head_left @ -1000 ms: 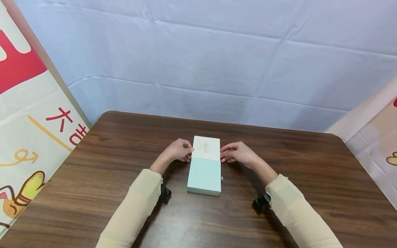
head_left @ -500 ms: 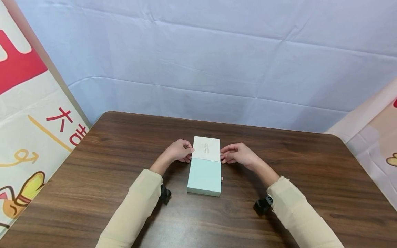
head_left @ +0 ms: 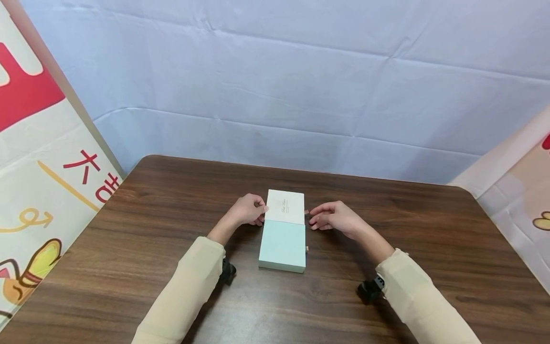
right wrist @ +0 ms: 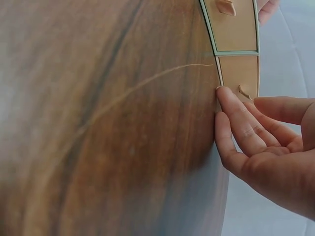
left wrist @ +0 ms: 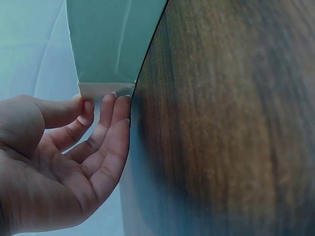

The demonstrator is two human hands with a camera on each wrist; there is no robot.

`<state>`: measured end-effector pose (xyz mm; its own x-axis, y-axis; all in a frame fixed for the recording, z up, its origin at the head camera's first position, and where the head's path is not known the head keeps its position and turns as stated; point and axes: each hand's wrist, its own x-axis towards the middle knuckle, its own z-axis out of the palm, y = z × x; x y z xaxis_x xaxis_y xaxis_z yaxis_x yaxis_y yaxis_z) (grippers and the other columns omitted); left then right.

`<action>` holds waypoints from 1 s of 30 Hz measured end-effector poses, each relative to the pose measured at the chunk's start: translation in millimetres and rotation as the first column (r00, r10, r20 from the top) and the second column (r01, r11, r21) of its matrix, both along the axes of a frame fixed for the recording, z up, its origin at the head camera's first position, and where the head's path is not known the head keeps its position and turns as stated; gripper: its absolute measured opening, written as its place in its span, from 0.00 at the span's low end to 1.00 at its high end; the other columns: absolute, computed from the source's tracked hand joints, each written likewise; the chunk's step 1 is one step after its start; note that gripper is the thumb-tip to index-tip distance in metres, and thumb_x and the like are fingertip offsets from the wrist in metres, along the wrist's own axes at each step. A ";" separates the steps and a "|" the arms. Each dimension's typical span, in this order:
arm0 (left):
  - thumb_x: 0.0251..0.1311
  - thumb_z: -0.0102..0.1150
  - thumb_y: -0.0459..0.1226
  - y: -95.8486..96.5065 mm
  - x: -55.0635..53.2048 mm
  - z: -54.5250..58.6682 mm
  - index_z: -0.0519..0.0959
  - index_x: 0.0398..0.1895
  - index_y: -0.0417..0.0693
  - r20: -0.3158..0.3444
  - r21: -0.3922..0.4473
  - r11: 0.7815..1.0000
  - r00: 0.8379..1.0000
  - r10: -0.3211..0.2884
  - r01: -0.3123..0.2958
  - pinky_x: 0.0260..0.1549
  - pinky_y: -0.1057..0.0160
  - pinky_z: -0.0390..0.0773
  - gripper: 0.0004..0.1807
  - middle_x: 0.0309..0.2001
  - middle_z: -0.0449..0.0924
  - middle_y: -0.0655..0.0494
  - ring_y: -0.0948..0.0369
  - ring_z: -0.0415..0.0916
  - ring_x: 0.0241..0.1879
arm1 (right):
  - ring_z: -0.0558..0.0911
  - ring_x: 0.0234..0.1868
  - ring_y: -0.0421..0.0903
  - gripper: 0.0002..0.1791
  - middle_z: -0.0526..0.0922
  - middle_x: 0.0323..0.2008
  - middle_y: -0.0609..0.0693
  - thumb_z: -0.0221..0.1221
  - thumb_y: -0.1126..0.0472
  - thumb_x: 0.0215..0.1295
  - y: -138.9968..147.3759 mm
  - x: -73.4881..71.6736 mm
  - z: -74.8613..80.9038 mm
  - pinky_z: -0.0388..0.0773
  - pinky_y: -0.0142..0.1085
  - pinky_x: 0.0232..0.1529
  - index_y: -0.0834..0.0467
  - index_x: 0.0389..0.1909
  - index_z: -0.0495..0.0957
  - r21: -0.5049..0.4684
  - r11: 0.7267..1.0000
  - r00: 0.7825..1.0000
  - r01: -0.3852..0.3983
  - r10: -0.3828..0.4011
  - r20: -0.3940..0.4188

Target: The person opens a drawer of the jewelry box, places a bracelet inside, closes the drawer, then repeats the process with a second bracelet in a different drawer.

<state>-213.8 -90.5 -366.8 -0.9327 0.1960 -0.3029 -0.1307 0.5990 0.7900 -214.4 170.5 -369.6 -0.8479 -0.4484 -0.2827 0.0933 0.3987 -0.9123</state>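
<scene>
A white box [head_left: 284,206] with gold lettering lies flat on the table, its near side against a mint green box [head_left: 282,243]. In the head view my left hand [head_left: 248,209] is at the white box's left side; its thumb and fingertips touch that end in the left wrist view. My right hand [head_left: 337,219] stands just off the box's right side with relaxed fingers, holding nothing. Peach drawer fronts show in the right wrist view, with a ribbon tab [right wrist: 243,92] on the white box and another pull tab [right wrist: 226,7] on the mint green one.
The brown wooden table [head_left: 172,248] has rounded far corners. Behind it hangs a pale cloth [head_left: 275,86]. A printed banner [head_left: 47,210] stands at the left, and another printed sheet [head_left: 528,191] at the right.
My right hand has drawn a little to the right, away from the white box, so its tab now shows. My left hand and both boxes stay put.
</scene>
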 end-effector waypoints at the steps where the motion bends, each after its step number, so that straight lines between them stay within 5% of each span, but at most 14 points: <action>1: 0.65 0.51 0.37 0.3 0.0 0.0 0.74 0.28 0.40 -0.004 -0.003 1.000 1.000 0.000 0.000 0.26 0.63 0.76 0.10 0.25 0.77 0.48 0.58 0.79 0.25 | 0.81 0.41 0.55 0.17 0.79 0.41 0.66 0.50 0.73 0.64 0.9 0.5 0.3 0.76 0.44 0.43 0.76 0.52 0.67 0.001 1.000 1.000 -0.002 0.002 0.000; 30: 0.64 0.52 0.43 -13.5 -1.3 -6.4 0.75 0.29 0.39 -0.028 -0.014 1.000 1.000 -0.011 0.011 0.26 0.63 0.77 0.14 0.26 0.78 0.49 0.60 0.78 0.24 | 0.81 0.42 0.55 0.17 0.79 0.40 0.64 0.45 0.70 0.68 39.3 9.4 4.5 0.75 0.44 0.44 0.78 0.53 0.65 -0.005 1.000 0.999 0.023 -0.023 0.032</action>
<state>-215.1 -104.1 -373.2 -0.9387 0.2020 -0.2795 -0.1021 0.6113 0.7848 -205.0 209.7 -365.1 -0.8487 -0.4304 -0.3072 0.1311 0.3914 -0.9108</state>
